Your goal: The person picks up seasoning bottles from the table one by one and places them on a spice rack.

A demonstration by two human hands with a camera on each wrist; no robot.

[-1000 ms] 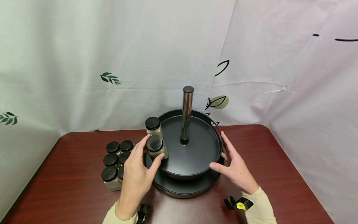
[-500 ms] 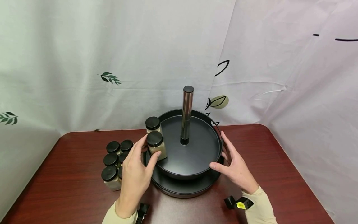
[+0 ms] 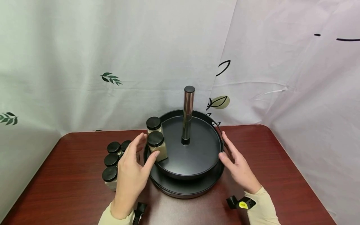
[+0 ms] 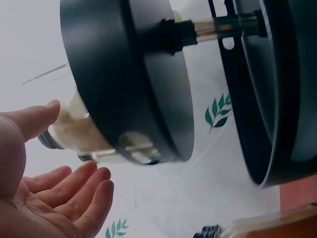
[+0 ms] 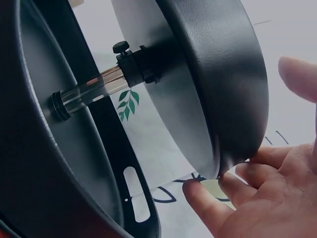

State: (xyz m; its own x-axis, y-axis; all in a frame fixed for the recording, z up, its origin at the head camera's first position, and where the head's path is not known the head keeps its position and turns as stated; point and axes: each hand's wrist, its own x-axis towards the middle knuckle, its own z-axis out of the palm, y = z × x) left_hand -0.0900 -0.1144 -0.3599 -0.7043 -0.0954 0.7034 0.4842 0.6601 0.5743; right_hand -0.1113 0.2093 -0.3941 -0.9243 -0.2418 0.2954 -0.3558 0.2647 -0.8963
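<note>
Only in wrist views: upper-tray underside [image 5: 174,106]

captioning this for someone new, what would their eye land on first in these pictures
Probably the black two-tier rack on the red-brown table, with its shiny post rising from the upper tray. Next come two black-lidded jars at that tray's left, the left hand open beside the nearer one and the right hand at the opposite side. More jars cluster farther left on the table.

Lower tray [image 3: 185,188] largely hidden beneath upper tray [image 3: 198,153] in head view
</note>
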